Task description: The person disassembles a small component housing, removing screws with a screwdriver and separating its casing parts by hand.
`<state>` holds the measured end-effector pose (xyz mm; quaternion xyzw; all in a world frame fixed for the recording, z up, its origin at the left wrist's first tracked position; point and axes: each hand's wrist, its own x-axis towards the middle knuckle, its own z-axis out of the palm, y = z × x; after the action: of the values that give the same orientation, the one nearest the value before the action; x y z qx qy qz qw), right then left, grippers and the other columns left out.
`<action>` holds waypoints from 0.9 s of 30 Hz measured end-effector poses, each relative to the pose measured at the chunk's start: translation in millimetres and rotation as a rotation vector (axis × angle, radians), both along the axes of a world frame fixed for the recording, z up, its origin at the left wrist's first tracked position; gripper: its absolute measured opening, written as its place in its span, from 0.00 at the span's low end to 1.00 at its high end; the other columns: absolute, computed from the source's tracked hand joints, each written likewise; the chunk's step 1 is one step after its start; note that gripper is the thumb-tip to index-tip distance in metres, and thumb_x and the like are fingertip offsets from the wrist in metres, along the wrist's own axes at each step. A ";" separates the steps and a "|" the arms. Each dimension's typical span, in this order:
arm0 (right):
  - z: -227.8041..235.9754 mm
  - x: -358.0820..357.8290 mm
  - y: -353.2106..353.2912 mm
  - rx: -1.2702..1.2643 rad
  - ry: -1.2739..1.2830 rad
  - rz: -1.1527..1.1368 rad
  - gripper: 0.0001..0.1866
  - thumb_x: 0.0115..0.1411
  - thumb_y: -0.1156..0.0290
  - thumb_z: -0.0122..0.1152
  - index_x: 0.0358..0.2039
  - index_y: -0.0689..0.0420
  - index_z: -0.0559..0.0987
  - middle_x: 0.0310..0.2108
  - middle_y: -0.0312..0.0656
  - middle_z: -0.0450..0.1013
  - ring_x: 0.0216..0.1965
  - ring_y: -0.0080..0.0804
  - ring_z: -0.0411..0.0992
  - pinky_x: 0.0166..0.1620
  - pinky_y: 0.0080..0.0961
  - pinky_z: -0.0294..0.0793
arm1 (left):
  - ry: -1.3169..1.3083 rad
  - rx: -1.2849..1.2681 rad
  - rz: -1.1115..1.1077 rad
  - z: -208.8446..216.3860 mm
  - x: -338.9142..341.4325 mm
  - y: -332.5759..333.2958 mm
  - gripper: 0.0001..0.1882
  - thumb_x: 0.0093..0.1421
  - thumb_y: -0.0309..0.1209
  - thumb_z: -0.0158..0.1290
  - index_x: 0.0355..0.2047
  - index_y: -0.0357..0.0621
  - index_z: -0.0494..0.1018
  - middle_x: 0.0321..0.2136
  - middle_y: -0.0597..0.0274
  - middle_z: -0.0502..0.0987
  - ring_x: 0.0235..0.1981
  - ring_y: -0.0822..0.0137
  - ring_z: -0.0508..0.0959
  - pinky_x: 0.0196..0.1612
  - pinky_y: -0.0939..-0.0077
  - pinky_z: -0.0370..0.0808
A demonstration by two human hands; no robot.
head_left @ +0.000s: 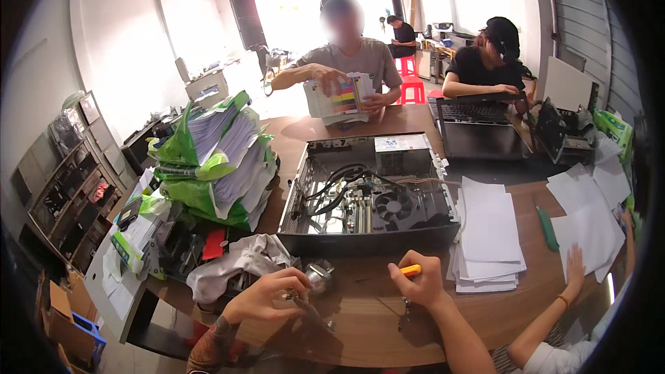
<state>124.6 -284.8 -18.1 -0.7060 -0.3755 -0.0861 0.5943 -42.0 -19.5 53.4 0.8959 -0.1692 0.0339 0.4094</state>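
Observation:
My right hand [422, 282] grips a screwdriver with a yellow handle [411, 270], its thin shaft pointing left. Over the near edge of the table, my left hand [273, 296] pinches a small grey metal part [313, 313] whose exact kind I cannot make out. Beyond both hands lies an open desktop computer case [367, 242], with its fan, cables and circuit board exposed. A shiny rounded metal piece [318, 275] sits just past my left fingers. Beside it is a crumpled grey cloth [239, 263].
Stacked white paper [488, 235] lies right of the case; green-wrapped reams [215, 159] rise at left. A co-worker's hand [573, 268] rests on loose sheets at right. Across the table [284, 128], one person holds a colourful box [339, 99]; another sits behind a laptop [481, 128].

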 end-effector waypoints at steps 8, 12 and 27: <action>-1.5 2.3 1.4 -0.002 0.053 0.001 0.13 0.52 0.72 0.65 0.17 0.61 0.71 0.11 0.39 0.68 0.13 0.21 0.66 0.19 0.19 0.63 | -0.046 -0.102 -0.124 18.5 30.3 9.5 0.14 0.50 0.32 0.62 0.34 0.38 0.74 0.40 0.55 0.74 0.40 0.61 0.75 0.45 0.71 0.71; -6.9 6.2 0.8 -0.025 0.057 -0.017 0.13 0.53 0.72 0.64 0.16 0.61 0.71 0.12 0.38 0.69 0.13 0.18 0.66 0.19 0.18 0.63 | -0.247 -0.163 0.010 13.4 62.1 2.6 0.07 0.52 0.26 0.58 0.30 0.37 0.74 0.32 0.56 0.76 0.35 0.63 0.77 0.41 0.73 0.72; 4.7 -0.1 -2.5 0.170 0.371 -0.021 0.13 0.57 0.74 0.60 0.18 0.59 0.69 0.13 0.34 0.69 0.14 0.16 0.66 0.18 0.14 0.62 | -0.519 0.060 0.162 -47.6 66.1 -13.4 0.22 0.46 0.35 0.66 0.41 0.41 0.76 0.33 0.58 0.77 0.35 0.60 0.76 0.43 0.70 0.70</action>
<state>124.5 -287.3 -13.4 -0.6610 -0.2438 0.0077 0.7097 24.2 -32.9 5.8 0.8796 -0.1972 0.2897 0.3216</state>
